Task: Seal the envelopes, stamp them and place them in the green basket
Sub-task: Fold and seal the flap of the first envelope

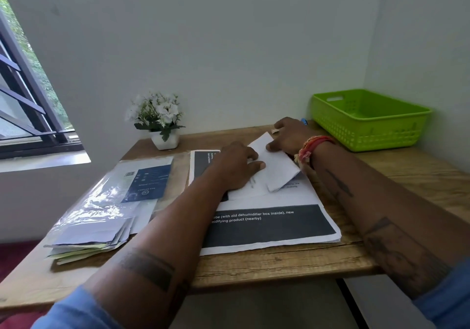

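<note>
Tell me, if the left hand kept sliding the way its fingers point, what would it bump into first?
Probably the right hand: the left hand points right along the white envelope both hands hold, and the right thumb lies just ahead. Depth is hard to judge.

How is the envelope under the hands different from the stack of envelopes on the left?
The envelope lies alone on a printed sheet; the stack of envelopes is several, fanned on the bare table. Both hands, left hand and right hand, rest on the single one; the stack is untouched, partly under clear plastic. Both look white.
</note>
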`<act>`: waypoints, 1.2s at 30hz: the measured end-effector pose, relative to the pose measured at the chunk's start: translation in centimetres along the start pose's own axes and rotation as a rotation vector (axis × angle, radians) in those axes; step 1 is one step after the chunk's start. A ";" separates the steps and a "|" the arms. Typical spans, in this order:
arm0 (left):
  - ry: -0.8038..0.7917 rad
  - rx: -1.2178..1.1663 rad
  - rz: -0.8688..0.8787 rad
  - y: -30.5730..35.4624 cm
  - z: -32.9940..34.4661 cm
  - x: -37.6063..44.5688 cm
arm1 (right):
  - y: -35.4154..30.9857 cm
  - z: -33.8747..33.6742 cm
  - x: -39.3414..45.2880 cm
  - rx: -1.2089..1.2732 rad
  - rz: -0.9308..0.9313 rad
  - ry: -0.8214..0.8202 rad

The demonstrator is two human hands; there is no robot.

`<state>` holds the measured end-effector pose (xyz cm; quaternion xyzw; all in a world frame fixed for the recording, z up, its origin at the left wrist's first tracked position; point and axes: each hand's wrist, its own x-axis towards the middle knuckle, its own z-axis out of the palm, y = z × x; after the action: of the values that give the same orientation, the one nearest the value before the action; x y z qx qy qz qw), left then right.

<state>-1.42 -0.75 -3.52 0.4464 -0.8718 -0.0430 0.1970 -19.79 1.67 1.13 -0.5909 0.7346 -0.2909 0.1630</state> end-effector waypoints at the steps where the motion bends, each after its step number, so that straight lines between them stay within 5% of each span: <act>1: -0.004 -0.008 0.014 0.0 -0.1 0.0 | 0.1 0.0 0.0 0.038 0.009 0.032; 5: -0.010 -0.053 0.046 0.0 -0.2 -0.2 | -0.3 -0.6 -0.4 0.234 -0.019 0.046; 9: -0.002 -0.059 0.098 -0.1 0.0 -0.1 | -0.8 -0.2 -1.3 0.734 0.020 -0.206; 18: 0.224 -0.459 -0.183 0.9 -1.8 -1.0 | -0.7 1.6 -1.3 0.393 -0.179 -0.305; 22: 0.179 -0.404 -0.293 0.6 -2.2 -1.0 | -0.8 1.6 -1.4 0.302 -0.202 -0.308; 26: 0.166 -0.373 -0.234 -0.4 -2.1 -1.0 | -0.9 1.2 -1.5 0.001 -0.307 -0.260; 36: 0.030 -0.173 -0.145 -1.0 -1.3 -0.9 | -1.1 0.9 -1.9 -0.133 -0.355 -0.292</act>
<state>0.35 -0.48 -2.89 0.4904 -0.8271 -0.1255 0.2442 -17.90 3.17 0.90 -0.7560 0.6055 -0.1772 0.1745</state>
